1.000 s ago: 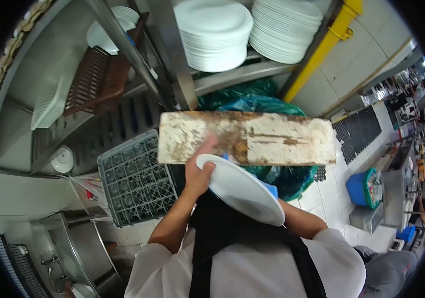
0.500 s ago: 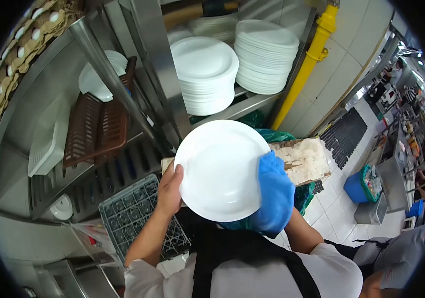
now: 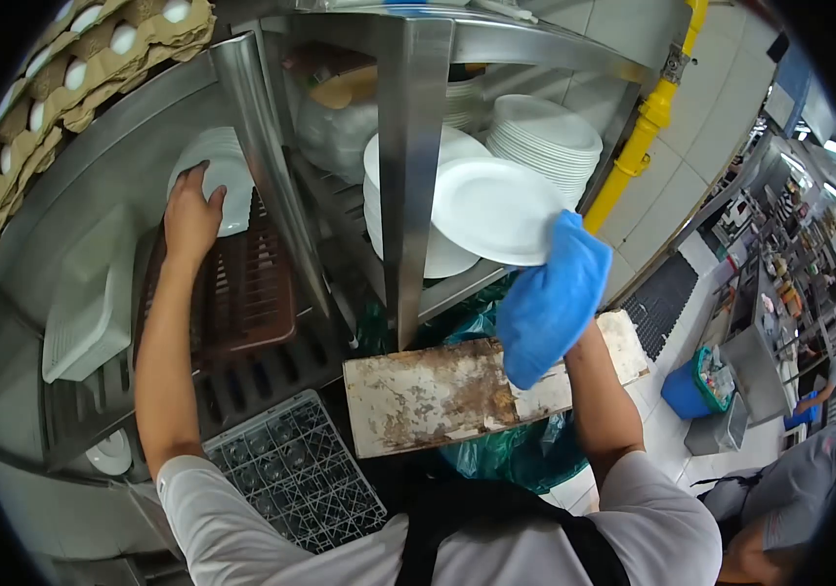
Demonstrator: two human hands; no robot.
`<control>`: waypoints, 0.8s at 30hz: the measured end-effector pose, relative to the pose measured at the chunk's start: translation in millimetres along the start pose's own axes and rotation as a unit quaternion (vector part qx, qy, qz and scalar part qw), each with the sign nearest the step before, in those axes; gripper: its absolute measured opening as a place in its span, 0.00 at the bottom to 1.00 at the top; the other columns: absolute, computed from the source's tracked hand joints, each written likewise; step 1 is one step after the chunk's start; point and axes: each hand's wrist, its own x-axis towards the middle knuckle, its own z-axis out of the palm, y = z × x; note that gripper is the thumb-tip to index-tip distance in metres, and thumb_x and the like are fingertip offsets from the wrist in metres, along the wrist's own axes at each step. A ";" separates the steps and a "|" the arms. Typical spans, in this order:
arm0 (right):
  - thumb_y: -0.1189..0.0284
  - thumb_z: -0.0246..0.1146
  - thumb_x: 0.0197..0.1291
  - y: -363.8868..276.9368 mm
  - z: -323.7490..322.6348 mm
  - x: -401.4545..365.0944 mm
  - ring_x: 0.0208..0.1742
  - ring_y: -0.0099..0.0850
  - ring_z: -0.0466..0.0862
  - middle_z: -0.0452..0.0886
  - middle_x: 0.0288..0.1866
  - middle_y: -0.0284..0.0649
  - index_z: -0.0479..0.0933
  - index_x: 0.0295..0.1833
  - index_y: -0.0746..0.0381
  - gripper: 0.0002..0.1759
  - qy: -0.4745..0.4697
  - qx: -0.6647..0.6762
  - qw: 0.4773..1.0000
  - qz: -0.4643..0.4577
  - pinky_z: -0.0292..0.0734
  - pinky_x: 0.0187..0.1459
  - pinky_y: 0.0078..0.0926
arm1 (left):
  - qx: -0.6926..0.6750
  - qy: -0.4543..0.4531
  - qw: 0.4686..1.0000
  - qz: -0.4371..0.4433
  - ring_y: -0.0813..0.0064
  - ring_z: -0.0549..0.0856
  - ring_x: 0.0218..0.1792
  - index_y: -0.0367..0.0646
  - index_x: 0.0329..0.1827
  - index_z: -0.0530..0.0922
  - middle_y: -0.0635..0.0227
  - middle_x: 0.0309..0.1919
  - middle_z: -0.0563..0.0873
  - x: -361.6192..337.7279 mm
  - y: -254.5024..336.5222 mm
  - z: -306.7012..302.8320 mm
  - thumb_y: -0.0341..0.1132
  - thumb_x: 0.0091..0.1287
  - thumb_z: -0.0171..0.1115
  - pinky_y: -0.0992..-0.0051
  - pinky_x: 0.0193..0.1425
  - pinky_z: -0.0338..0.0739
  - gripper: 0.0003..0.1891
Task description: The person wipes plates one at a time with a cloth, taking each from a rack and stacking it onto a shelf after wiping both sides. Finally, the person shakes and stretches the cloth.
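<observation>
My left hand (image 3: 193, 217) reaches to the upper left, its fingers at the edge of white plates (image 3: 228, 176) standing in a brown dish rack (image 3: 242, 303). My right hand, covered by a blue cloth (image 3: 555, 293), holds a white plate (image 3: 501, 210) by its right edge, beside a stack of plates (image 3: 374, 195) on the metal shelf. Behind it stands another plate stack (image 3: 547, 137). The cloth hides the fingers of my right hand.
Egg trays (image 3: 86, 59) sit at the upper left. A metal post (image 3: 414, 176) rises before the shelf. Below are a worn board (image 3: 447, 391) and a grey glass rack (image 3: 296, 469). A yellow pipe (image 3: 643, 137) runs at the right. Another person (image 3: 789, 488) is at the lower right.
My left hand has let go of the plate and moved up left to the dish rack. My right hand has carried the plate forward to the shelf stack. The view has shifted.
</observation>
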 end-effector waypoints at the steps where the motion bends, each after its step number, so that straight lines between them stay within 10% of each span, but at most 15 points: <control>1: 0.69 0.69 0.45 -25.4 14.6 6.2 0.35 0.40 0.73 0.73 0.32 0.44 0.73 0.38 0.64 0.17 0.085 -0.040 0.990 -0.101 0.68 0.35 0.38 | 0.077 -0.017 0.996 0.038 0.52 0.78 0.54 0.38 0.61 0.71 0.54 0.56 0.77 13.9 -18.1 12.3 0.31 0.59 0.64 0.63 0.57 0.73 0.25; 6: 0.69 0.62 0.59 -6.7 36.4 21.2 0.42 0.33 0.75 0.75 0.41 0.40 0.72 0.49 0.62 0.15 -0.014 -0.218 0.969 -0.118 0.73 0.44 0.31 | 0.260 -0.087 0.957 0.095 0.52 0.69 0.63 0.44 0.69 0.62 0.55 0.66 0.68 65.3 -67.7 54.7 0.31 0.60 0.60 0.63 0.64 0.69 0.31; 7: 0.69 0.58 0.63 16.1 46.7 29.0 0.46 0.32 0.75 0.75 0.46 0.39 0.71 0.54 0.61 0.15 -0.074 0.132 0.988 0.035 0.72 0.50 0.30 | 0.241 -0.110 0.958 0.108 0.52 0.71 0.60 0.43 0.65 0.66 0.55 0.61 0.71 74.3 -78.4 60.8 0.30 0.61 0.59 0.61 0.61 0.71 0.27; 8: 0.68 0.54 0.67 41.8 58.7 36.2 0.51 0.30 0.75 0.75 0.51 0.38 0.69 0.58 0.61 0.16 -0.121 0.464 0.859 0.182 0.71 0.56 0.28 | 0.237 -0.110 0.959 0.112 0.52 0.71 0.60 0.43 0.65 0.66 0.55 0.61 0.71 79.5 -77.9 62.6 0.30 0.61 0.59 0.61 0.61 0.71 0.27; 10: 0.67 0.50 0.69 85.1 85.0 53.2 0.59 0.32 0.72 0.72 0.61 0.41 0.66 0.65 0.61 0.21 -0.132 0.461 0.855 0.197 0.66 0.63 0.31 | 0.252 -0.125 0.957 0.066 0.52 0.74 0.55 0.41 0.59 0.69 0.54 0.53 0.74 91.5 -70.6 62.2 0.29 0.59 0.60 0.59 0.57 0.74 0.23; 12: 0.65 0.52 0.67 46.3 75.1 54.3 0.63 0.39 0.71 0.69 0.65 0.46 0.66 0.65 0.63 0.24 -0.104 -0.057 0.993 -0.028 0.61 0.67 0.37 | 0.258 -0.093 0.958 0.090 0.52 0.75 0.51 0.40 0.55 0.70 0.54 0.48 0.75 91.8 -66.1 64.0 0.29 0.58 0.62 0.59 0.53 0.75 0.21; 19: 0.63 0.50 0.66 20.6 28.9 24.9 0.64 0.44 0.70 0.72 0.63 0.48 0.67 0.64 0.65 0.25 -0.169 -0.348 0.921 -0.048 0.60 0.67 0.40 | 0.252 -0.034 0.958 0.132 0.51 0.76 0.52 0.41 0.53 0.71 0.53 0.51 0.75 88.3 -101.5 44.9 0.33 0.60 0.62 0.59 0.54 0.74 0.19; 20: 0.64 0.51 0.66 13.2 19.7 16.7 0.62 0.41 0.72 0.74 0.60 0.46 0.68 0.63 0.65 0.24 -0.085 -0.009 0.994 0.071 0.63 0.66 0.39 | 0.245 -0.032 0.962 0.114 0.52 0.76 0.51 0.42 0.54 0.71 0.52 0.50 0.76 86.0 -101.1 38.6 0.35 0.61 0.60 0.58 0.54 0.73 0.19; 21: 0.64 0.51 0.66 6.2 9.2 11.7 0.60 0.39 0.74 0.76 0.57 0.44 0.69 0.62 0.65 0.22 0.012 0.331 0.926 0.179 0.66 0.64 0.38 | 0.246 -0.035 0.961 0.119 0.52 0.76 0.51 0.42 0.54 0.71 0.52 0.50 0.76 85.8 -101.3 32.0 0.35 0.61 0.60 0.58 0.54 0.73 0.19; 23: 0.64 0.55 0.65 -25.8 -26.6 12.7 0.56 0.33 0.76 0.76 0.56 0.42 0.68 0.62 0.63 0.22 0.023 0.540 0.788 0.295 0.69 0.62 0.35 | 0.229 -0.058 0.971 0.030 0.50 0.76 0.55 0.42 0.60 0.69 0.47 0.52 0.78 83.7 -92.9 8.5 0.42 0.66 0.55 0.59 0.56 0.72 0.22; 24: 0.63 0.54 0.67 -39.8 -40.7 10.8 0.54 0.32 0.77 0.75 0.56 0.42 0.67 0.63 0.62 0.22 0.017 0.320 0.940 0.121 0.73 0.58 0.34 | 0.230 -0.066 0.970 0.035 0.50 0.76 0.55 0.42 0.60 0.69 0.47 0.52 0.78 79.1 -83.3 -4.2 0.42 0.66 0.55 0.59 0.56 0.72 0.22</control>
